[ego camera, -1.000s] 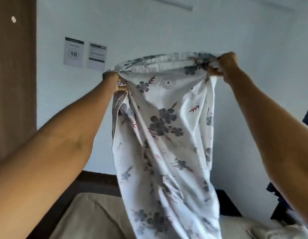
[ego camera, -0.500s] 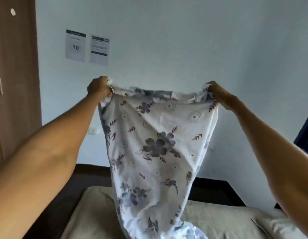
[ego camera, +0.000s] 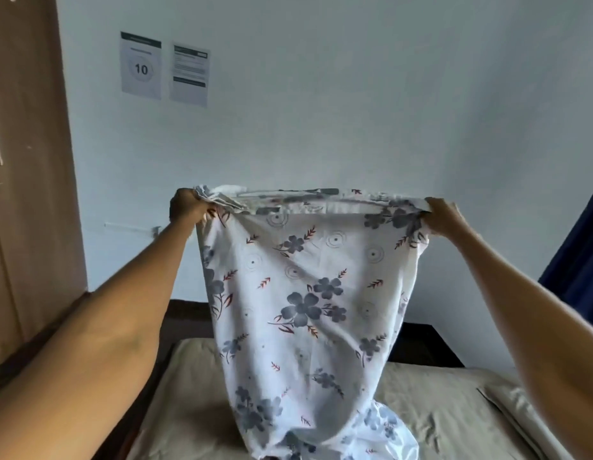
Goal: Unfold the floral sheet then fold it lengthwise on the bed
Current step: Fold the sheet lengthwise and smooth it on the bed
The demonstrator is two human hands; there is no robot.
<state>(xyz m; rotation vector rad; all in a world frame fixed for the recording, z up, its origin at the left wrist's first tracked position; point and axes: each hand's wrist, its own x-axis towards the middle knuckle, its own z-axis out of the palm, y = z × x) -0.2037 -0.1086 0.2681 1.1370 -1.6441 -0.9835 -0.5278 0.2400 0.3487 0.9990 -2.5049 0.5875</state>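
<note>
Floral sheet (ego camera: 308, 293) – L hand (ego camera: 187, 207), R hand (ego camera: 446, 217) – above bed (ego camera: 195, 403)

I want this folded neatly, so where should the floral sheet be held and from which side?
Hold the floral sheet at its top edge, one hand per end from outside, as the left hand and right hand do. It hangs long and narrow, bottom bunched on the bed.

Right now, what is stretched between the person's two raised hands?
In the head view, the top edge of the floral sheet spans from the left hand to the right hand. Both grip it; the rest hangs onto the bed.
</note>
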